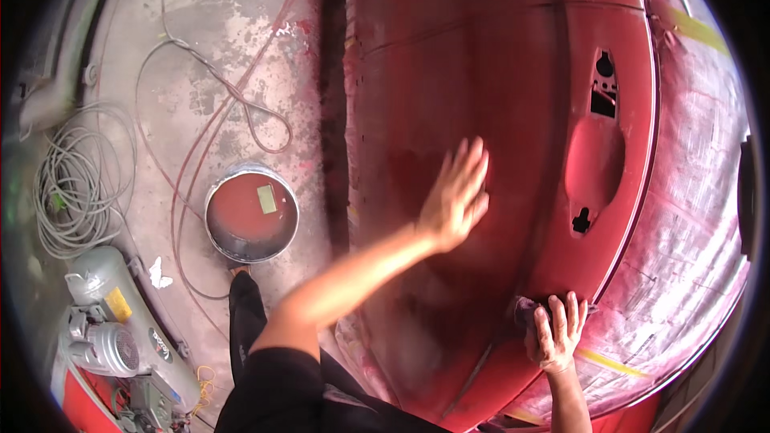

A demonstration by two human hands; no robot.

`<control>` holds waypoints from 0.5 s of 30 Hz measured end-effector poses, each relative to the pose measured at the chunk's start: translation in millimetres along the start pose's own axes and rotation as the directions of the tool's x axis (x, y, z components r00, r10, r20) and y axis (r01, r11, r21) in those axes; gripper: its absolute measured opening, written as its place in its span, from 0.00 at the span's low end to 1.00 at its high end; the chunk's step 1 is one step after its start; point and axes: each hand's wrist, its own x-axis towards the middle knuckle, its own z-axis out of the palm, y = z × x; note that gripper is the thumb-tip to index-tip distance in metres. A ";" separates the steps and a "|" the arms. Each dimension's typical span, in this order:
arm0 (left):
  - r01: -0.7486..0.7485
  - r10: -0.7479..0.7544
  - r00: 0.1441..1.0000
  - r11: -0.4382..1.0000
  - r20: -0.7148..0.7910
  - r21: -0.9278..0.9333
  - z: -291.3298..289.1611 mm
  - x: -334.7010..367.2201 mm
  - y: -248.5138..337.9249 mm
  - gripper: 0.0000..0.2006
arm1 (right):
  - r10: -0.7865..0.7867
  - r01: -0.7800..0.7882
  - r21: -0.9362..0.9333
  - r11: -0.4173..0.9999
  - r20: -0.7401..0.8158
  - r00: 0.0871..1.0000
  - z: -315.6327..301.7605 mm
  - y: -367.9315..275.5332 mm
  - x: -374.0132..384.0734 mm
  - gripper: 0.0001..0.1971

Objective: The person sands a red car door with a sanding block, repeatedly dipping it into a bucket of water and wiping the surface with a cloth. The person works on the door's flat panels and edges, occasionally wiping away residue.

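Observation:
A red car door panel [481, 56] fills the middle, with an oval handle recess [595, 164] and dark cut-outs in it. My left hand [459, 199] is over the panel's lower middle with fingers stretched out and nothing in it; whether the palm touches the surface I cannot tell. At the panel's near right edge, my right hand [559, 337] presses on a dark, crumpled cloth-like pad [524, 313]. Its fingers reach over the pad toward the masked side, and most of the pad is hidden under the hand.
Left of the car, a round bucket [294, 232] of reddish water holds a floating yellowish block [266, 200]. A hose [216, 72] loops over the worn floor. Further left lie a grey hose coil [76, 180] and an air compressor [132, 329]. Stained masking sheet [690, 184] covers the car's right side.

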 end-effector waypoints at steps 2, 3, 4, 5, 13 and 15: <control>-0.044 0.053 0.991 0.997 -0.124 0.068 -25.8 98.1 -24.8 0.33 | 0.004 -0.004 0.002 1.000 -0.006 1.000 4.0 -1.8 4.6 0.28; -0.031 0.046 0.980 0.996 -0.192 0.078 -46.3 153.1 -45.5 0.33 | -0.003 0.003 0.019 1.000 -0.024 1.000 7.9 -3.5 8.2 0.28; -0.012 0.035 0.965 0.996 -0.261 0.088 -58.5 180.3 -57.8 0.32 | -0.018 0.019 0.030 0.999 -0.041 0.999 11.9 -4.6 13.4 0.28; 0.012 0.006 0.965 0.998 -0.261 0.067 -53.2 178.6 -56.8 0.32 | -0.014 0.015 0.028 0.999 -0.027 1.000 12.2 -4.5 13.1 0.28; 0.002 -0.002 0.999 1.000 0.047 0.016 9.6 -23.6 34.0 0.35 | 0.007 -0.007 0.007 1.000 -0.032 0.999 1.9 -1.4 6.7 0.29; -0.062 0.065 0.997 0.994 -0.036 0.084 -4.8 45.1 24.3 0.33 | 0.015 -0.014 0.017 1.000 -0.033 0.999 0.8 -3.8 10.2 0.29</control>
